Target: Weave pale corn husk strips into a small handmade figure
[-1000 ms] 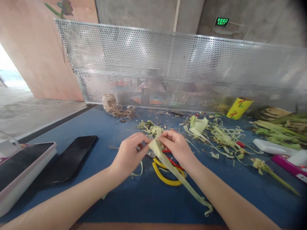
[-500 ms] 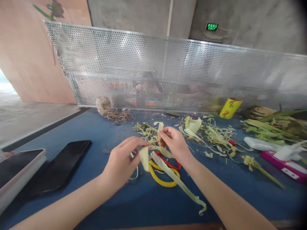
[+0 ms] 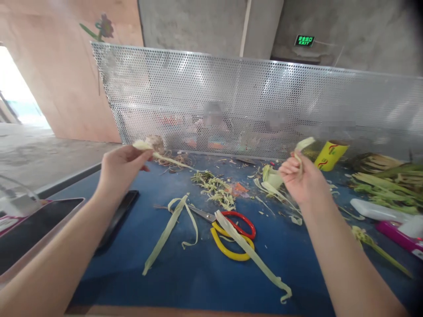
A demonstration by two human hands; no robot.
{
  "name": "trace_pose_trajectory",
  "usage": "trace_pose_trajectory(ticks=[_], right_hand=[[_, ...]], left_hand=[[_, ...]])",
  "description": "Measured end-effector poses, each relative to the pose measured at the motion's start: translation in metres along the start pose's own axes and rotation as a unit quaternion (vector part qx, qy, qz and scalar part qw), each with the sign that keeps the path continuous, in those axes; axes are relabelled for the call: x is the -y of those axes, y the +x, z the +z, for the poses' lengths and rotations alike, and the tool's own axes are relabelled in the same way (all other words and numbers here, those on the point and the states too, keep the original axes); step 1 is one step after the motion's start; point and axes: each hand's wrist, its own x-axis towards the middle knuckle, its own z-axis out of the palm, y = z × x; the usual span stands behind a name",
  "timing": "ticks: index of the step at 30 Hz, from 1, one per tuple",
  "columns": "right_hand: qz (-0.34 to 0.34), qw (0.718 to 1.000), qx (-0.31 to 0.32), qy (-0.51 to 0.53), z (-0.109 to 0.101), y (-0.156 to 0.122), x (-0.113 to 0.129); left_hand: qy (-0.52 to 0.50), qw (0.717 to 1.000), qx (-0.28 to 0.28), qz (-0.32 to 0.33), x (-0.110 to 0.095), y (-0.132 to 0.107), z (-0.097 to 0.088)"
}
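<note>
My left hand (image 3: 120,167) is raised at the left, pinched on one end of a pale green leaf strip (image 3: 165,158) that runs rightward above the table. Over at the right, my right hand (image 3: 302,180) is closed on another short piece of leaf strip (image 3: 302,145) that curls up above the fingers. Between the hands, on the blue table (image 3: 198,281), lie scissors with red and yellow handles (image 3: 233,233) and two loose long leaf strips (image 3: 168,231), one of them draped across the scissors (image 3: 254,259).
A black phone (image 3: 120,213) and a tablet in a pale case (image 3: 29,229) lie at the left. Leaf scraps (image 3: 214,187), a twine ball (image 3: 155,143), a yellow roll (image 3: 330,154) and green stalks (image 3: 386,185) sit before a perforated metal screen (image 3: 247,101); people sit behind it.
My hands were together over the scissors working one strip; now they have pulled far apart and upward, each holding a piece. A strip now lies on the table left of the scissors.
</note>
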Motion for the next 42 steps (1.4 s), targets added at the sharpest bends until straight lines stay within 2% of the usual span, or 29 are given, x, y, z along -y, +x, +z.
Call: trace_pose_trajectory(ticks=[2, 4, 6, 7, 9, 11, 13, 16, 22, 26, 30, 34, 37, 39, 42], right_hand=[[-0.025, 1.0, -0.002, -0.014, -0.006, 0.006, 0.005], [-0.006, 0.996, 0.022, -0.081, -0.005, 0.005, 0.001], [0.049, 0.989, 0.053, -0.127, 0.005, -0.004, -0.013], [0.108, 0.971, 0.102, -0.19, 0.013, -0.011, -0.023], [0.219, 0.916, 0.201, -0.269, 0.03, -0.029, -0.045], [0.248, 0.9, 0.208, -0.291, 0.046, -0.047, -0.066], [0.306, 0.876, 0.222, -0.299, 0.055, -0.061, -0.082], [0.348, 0.873, 0.223, -0.259, 0.057, -0.072, -0.096], [0.344, 0.895, 0.189, -0.211, 0.056, -0.075, -0.095], [0.358, 0.883, 0.236, -0.193, 0.058, -0.077, -0.092], [0.339, 0.874, 0.235, -0.255, 0.056, -0.08, -0.094], [0.341, 0.863, 0.229, -0.294, 0.058, -0.082, -0.091], [0.324, 0.853, 0.268, -0.31, 0.06, -0.083, -0.086], [0.284, 0.838, 0.313, -0.346, 0.061, -0.085, -0.084], [0.193, 0.787, 0.373, -0.451, 0.061, -0.088, -0.078]], left_hand=[[-0.014, 0.997, 0.051, -0.06, 0.005, 0.007, -0.011], [-0.043, 0.969, 0.2, -0.136, 0.009, 0.004, -0.014], [-0.083, 0.903, 0.377, -0.188, 0.01, -0.006, -0.008], [-0.105, 0.87, 0.437, -0.201, 0.01, -0.013, -0.003], [-0.12, 0.843, 0.49, -0.185, 0.007, -0.028, 0.01], [-0.134, 0.836, 0.506, -0.165, 0.004, -0.041, 0.023], [-0.164, 0.827, 0.51, -0.169, 0.002, -0.05, 0.033], [-0.199, 0.816, 0.512, -0.179, 0.004, -0.058, 0.041], [-0.193, 0.828, 0.506, -0.148, 0.016, -0.067, 0.047], [-0.222, 0.829, 0.496, -0.134, 0.018, -0.07, 0.05], [-0.217, 0.824, 0.511, -0.116, 0.017, -0.072, 0.049], [-0.192, 0.822, 0.53, -0.081, 0.007, -0.072, 0.042], [-0.199, 0.817, 0.537, -0.067, 0.0, -0.072, 0.038], [-0.163, 0.838, 0.519, -0.036, 0.0, -0.071, 0.037], [-0.066, 0.884, 0.463, 0.015, 0.003, -0.072, 0.039]])
